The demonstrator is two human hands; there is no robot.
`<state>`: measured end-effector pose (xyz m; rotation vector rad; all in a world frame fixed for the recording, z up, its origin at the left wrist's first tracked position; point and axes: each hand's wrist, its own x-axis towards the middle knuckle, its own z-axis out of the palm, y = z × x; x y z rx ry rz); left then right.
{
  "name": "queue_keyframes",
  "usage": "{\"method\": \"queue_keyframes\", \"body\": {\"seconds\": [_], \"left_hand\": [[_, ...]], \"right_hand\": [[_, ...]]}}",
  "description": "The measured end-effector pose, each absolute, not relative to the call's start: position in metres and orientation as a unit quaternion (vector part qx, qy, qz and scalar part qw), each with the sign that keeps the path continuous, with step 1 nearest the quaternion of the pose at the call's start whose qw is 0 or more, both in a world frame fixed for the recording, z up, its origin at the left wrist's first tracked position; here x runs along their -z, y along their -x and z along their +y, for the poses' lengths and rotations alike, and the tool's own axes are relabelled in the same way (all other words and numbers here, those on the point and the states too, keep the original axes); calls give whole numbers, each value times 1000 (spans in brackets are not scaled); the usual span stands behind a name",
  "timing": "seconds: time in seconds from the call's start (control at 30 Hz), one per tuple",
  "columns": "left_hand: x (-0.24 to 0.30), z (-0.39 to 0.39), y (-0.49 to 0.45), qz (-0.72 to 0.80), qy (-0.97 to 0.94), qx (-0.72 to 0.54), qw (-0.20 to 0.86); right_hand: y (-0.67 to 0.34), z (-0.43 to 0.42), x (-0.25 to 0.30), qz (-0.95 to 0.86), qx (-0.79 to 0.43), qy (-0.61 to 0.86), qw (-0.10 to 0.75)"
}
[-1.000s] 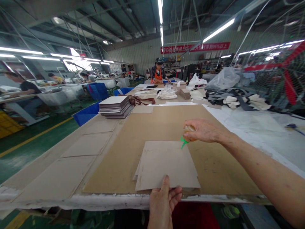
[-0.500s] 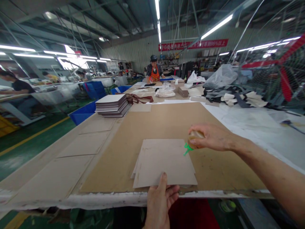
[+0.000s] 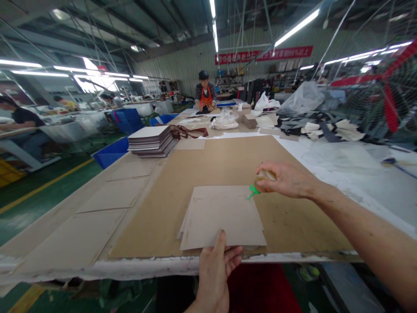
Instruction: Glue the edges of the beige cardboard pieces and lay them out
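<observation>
In front of me a small stack of grey cardboard sheets [image 3: 223,213] lies on a large brown board [image 3: 156,217], its near side by the table edge. My left hand [image 3: 216,265] pinches the near edge of the stack, thumb on top and fingers below. Closed around a rounded, amber, bottle-like container [image 3: 264,175] is my right hand [image 3: 286,179], held at the far right corner of the top sheet. Green strips [image 3: 253,191] hang from the container's lower end, close over that corner. My palm and fingers hide part of the container.
Single cardboard sheets [image 3: 78,230] lie along the left side. A taller pile of boards [image 3: 151,141] stands behind them, beside brown straps [image 3: 189,131]. White sheeting [image 3: 352,182] and dark scraps [image 3: 312,126] cover the right. A person [image 3: 205,93] works at the far end; a fan [image 3: 387,78] stands right.
The view has shifted slightly, so the table sits a little higher. My right hand and the container stay over the same corner; my left hand keeps its hold on the sheets.
</observation>
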<state>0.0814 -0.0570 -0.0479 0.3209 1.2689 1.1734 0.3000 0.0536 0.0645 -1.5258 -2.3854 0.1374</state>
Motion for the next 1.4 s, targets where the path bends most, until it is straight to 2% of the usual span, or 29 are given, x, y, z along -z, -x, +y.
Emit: {"method": "queue_keyframes", "body": {"seconds": [0.13,0.4,0.87,1.07,1.27,1.4], "left_hand": [[47,-57,-82,549,-144,-511,645],[52,-57,-81,541,-150,-526,638],[52,-57,-81,538,-166,-524,639],[50,-56,-81,540,-156,-522,641],[54,-55,-81,544,-154,-522,639],[56,-55,-81,540,-153,-526,639]], "right_hand": [[-301,44,-64,-831,-47,533,155],[-307,-9,-69,-840,-151,500,148],[-314,-29,-60,-838,-123,500,178],[-315,-37,-65,-854,-133,481,146],[-318,-43,-63,-851,-118,482,173],[-318,-45,-60,-858,-119,473,162]]}}
